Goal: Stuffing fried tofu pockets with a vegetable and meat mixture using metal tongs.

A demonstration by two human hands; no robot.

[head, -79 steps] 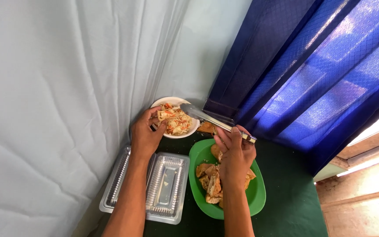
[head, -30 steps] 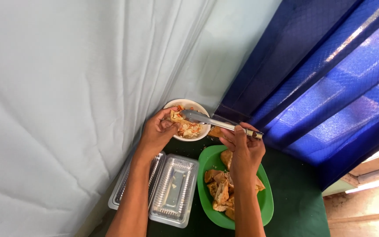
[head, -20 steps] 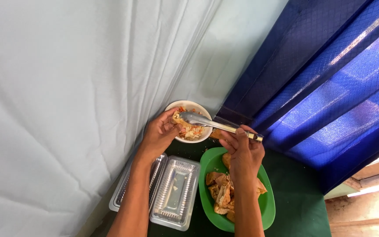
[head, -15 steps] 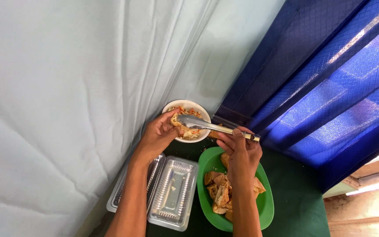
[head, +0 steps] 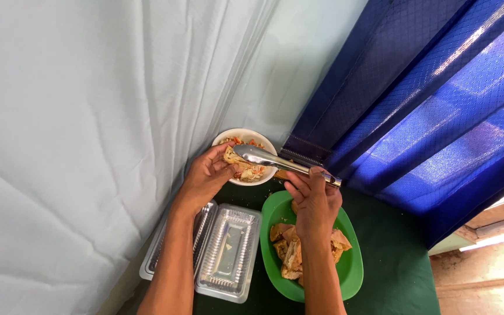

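A pale curtain (head: 88,128) fills the left of the view and a blue curtain (head: 438,105) the right, both hanging behind the bowl (head: 221,138). The green counter (head: 392,262) carries everything. In front of the bowl and to the left lies a clear tray (head: 228,256), hinged open and with no food in it. Just right of that, in front of the bowl, sits a green plate (head: 354,265) with several fried pieces (head: 287,251) piled on it. The white bowl itself holds a chopped, orange-flecked filling (head: 251,171).

The left hand (head: 205,178) is at the bowl's left rim, fingers curled around a fried piece (head: 231,155) held over the filling. The right hand (head: 315,201) hovers above the plate, closed on the handle of metal tongs (head: 272,158), whose tips reach over the bowl to the held piece. Whether the tips pinch any filling cannot be told.

Judging by this, one piece is being stuffed; the plate's pile is waiting and the tray is not yet packed.
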